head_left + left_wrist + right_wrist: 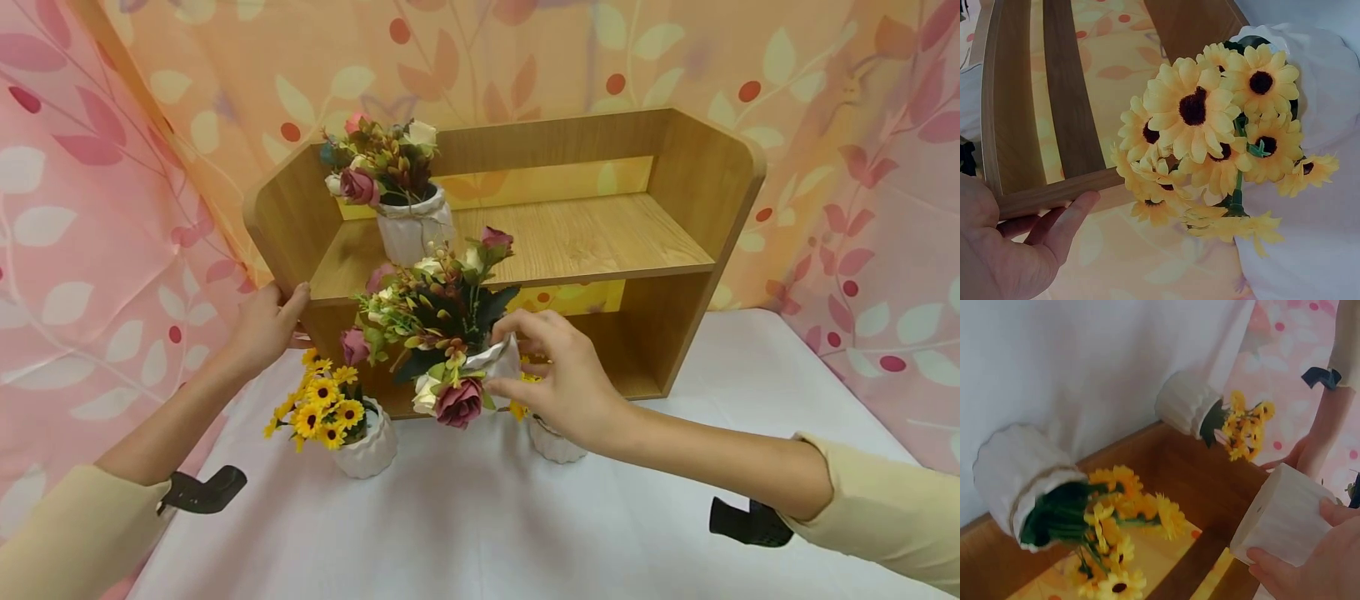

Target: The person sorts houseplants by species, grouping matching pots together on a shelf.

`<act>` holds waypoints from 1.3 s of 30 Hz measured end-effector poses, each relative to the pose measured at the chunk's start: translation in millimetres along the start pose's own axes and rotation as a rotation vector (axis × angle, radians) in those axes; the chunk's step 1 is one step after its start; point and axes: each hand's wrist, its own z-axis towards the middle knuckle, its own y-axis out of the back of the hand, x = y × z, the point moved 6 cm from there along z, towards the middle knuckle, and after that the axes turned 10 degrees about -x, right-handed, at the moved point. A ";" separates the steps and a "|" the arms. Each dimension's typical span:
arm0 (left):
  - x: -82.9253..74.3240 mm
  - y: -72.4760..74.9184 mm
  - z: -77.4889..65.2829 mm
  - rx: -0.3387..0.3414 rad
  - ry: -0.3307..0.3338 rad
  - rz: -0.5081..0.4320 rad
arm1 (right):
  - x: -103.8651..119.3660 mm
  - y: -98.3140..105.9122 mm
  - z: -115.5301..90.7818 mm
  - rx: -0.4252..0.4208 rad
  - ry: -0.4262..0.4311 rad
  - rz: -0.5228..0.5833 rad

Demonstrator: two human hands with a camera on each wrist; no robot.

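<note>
My right hand (566,375) grips a white flower pot (1291,515) with artificial roses (442,317), held tilted in the air before the wooden shelf (600,242). The roses lean left, away from the palm. At the shelf's left side, my left hand (266,325) holds the edge of the side panel, thumb on one face and fingers partly hidden behind it. Below that hand, a white pot of yellow sunflowers (322,408) stands on the table. Another white pot (1035,481) with yellow flowers stands under my right hand, partly covered by it in the head view.
A second rose pot (416,225) stands on the upper shelf board at the left. The shelf rests on a table with a white cloth (480,525). Patterned orange and pink curtains (480,58) hang behind and at both sides.
</note>
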 end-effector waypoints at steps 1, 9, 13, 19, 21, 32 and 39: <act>-0.1 0.0 -0.2 -0.002 0.000 0.000 | 1.6 2.6 2.3 0.000 0.002 -0.002; 2.9 1.4 1.1 0.003 0.007 0.012 | 9.4 23.0 19.8 -0.005 -0.019 -0.032; 3.0 1.1 1.2 0.000 0.011 0.019 | 14.5 34.1 26.7 -0.015 -0.027 -0.022; 4.0 1.8 1.2 -0.002 0.015 0.009 | 22.2 50.2 39.4 -0.031 -0.006 -0.032; 4.6 2.3 1.4 -0.002 0.016 0.005 | 23.0 55.5 44.3 -0.036 0.003 -0.041; 4.2 1.5 2.2 0.006 0.017 0.027 | 13.0 82.2 66.9 -0.072 -0.023 -0.096; 4.1 1.4 2.1 0.016 0.019 0.037 | 7.2 95.9 83.1 -0.102 -0.046 -0.119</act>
